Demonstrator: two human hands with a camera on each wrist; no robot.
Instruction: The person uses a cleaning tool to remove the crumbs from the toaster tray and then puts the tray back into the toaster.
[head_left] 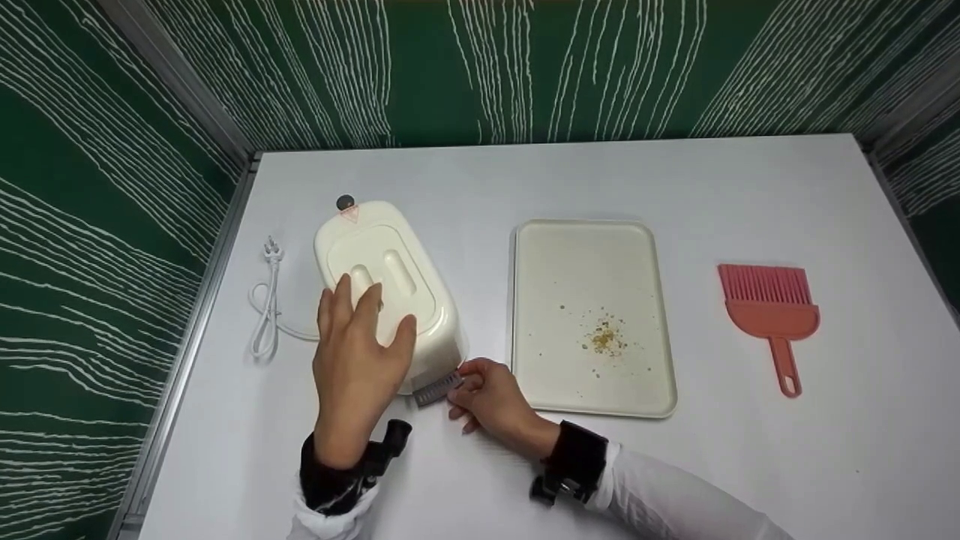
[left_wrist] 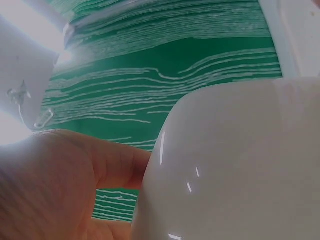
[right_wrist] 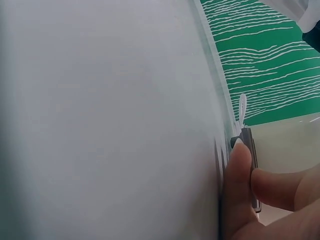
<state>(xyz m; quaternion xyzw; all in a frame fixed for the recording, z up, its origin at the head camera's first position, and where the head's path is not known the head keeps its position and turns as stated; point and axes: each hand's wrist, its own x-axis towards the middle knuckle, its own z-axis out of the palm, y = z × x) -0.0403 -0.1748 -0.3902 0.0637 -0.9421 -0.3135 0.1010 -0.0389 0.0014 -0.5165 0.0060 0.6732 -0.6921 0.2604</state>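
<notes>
A cream toaster (head_left: 349,240) with two slots in its top stands angled on the left of the table, its dark lever knob (head_left: 345,202) at the far end. My left hand (head_left: 360,360) rests on its near left part with fingers spread over the top. In the left wrist view, digits touch the toaster's smooth rounded side (left_wrist: 235,160). At the near end, my right hand (head_left: 495,405) pinches a grey ribbed crumb tray (head_left: 437,390) between thumb and fingers, low by the base. The right wrist view shows this tray edge-on (right_wrist: 253,150) in the pinch.
A cream rectangular tray (head_left: 585,262) lies right of the toaster, with a small heap of crumbs (head_left: 606,339) on it. Farther right is a red brush and dustpan set (head_left: 772,319). The toaster's bundled white cord and plug (head_left: 268,307) lie on the left.
</notes>
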